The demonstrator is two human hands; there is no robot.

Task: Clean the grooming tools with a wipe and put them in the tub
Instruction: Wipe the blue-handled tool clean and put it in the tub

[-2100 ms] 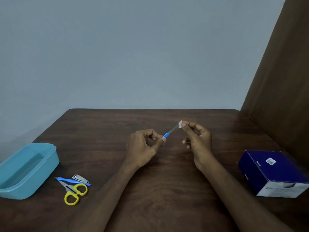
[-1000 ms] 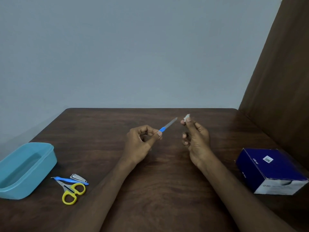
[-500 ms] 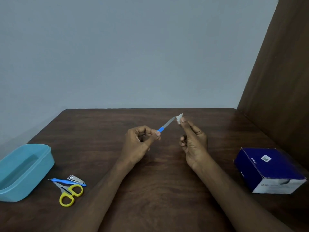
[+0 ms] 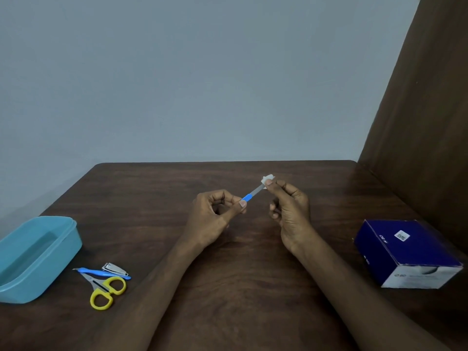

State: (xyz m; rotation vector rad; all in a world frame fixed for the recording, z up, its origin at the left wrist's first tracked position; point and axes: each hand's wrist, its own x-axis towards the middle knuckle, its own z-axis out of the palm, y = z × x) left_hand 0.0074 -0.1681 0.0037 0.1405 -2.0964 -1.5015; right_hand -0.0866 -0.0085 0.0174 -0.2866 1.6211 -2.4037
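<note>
Plain room at home or a small office, set up as a tabletop recording spot; which of the two, cannot tell.
Dark wood-grain surface [image 4: 228, 262] pushed against a bare grey-blue wall [image 4: 202, 84], brown wood panel [image 4: 417, 122] on the right. Household grooming bits lie on the left: teal plastic tub [image 4: 63, 249], yellow scissors [image 4: 106, 291], nail clipper [image 4: 114, 268], blue tool [image 4: 101, 272]. Dark blue cardboard box [image 4: 410, 252] with a white label on the right. No machinery, sink or shelving to mark it as lab, kitchen or shop.
</note>
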